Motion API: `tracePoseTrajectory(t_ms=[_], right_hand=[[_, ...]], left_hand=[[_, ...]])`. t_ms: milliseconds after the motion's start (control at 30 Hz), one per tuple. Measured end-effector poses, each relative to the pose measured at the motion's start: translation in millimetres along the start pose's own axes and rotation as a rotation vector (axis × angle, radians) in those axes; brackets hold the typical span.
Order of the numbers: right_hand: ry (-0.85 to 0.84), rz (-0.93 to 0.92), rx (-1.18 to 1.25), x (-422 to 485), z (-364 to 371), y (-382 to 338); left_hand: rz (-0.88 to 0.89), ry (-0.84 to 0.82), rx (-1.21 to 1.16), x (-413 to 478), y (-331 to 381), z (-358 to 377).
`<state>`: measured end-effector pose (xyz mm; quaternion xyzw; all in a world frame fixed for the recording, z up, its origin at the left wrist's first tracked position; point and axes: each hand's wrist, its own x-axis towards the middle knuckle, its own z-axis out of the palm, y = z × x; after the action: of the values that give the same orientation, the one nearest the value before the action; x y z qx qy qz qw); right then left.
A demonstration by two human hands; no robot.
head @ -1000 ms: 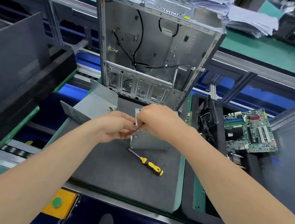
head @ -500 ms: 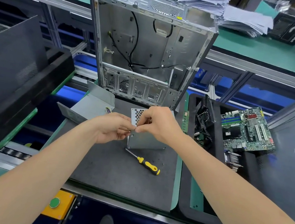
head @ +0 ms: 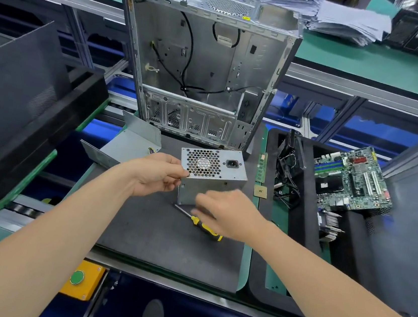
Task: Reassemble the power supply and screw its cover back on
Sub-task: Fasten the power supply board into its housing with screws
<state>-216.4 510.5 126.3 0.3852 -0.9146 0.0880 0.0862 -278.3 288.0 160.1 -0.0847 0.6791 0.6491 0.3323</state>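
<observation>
Left hand point(head: 157, 174): fingers pinched on the silver perforated-metal power supply box point(head: 212, 177), upright on the dark mat point(head: 146, 232). Right hand point(head: 227, 214): loosely curled, empty, over the yellow-and-black-handled screwdriver point(head: 198, 222). Advice: grasp handle fully, keep box braced while driving screws.

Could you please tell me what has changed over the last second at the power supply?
The right hand left the power supply top and dropped toward the screwdriver, uncovering the fan grille. The left hand still pinches the supply's left edge; the screwdriver has not moved.
</observation>
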Motion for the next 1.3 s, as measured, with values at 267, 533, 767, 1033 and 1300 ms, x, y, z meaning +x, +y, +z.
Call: tracePoseTrajectory(t_ms=[267, 533, 767, 1033, 1300], right_hand=[[-0.411, 0.276, 0.112, -29, 38, 6], [-0.078, 0.285, 0.469, 2, -19, -4], [0.256, 0.388, 0.827, 32, -82, 4], [0.402, 0.365, 0.642, 58, -102, 9], [0.357, 0.348, 0.646, 66, -95, 2]], left_hand=[[-0.025, 0.078, 0.065, 1, 3, 4], [-0.027, 0.071, 0.061, -2, 9, 3], [-0.052, -0.005, -0.068, -1, 2, -1], [-0.061, -0.056, -0.107, 1, 2, -7], [-0.019, -0.127, -0.08, -4, 3, -6]])
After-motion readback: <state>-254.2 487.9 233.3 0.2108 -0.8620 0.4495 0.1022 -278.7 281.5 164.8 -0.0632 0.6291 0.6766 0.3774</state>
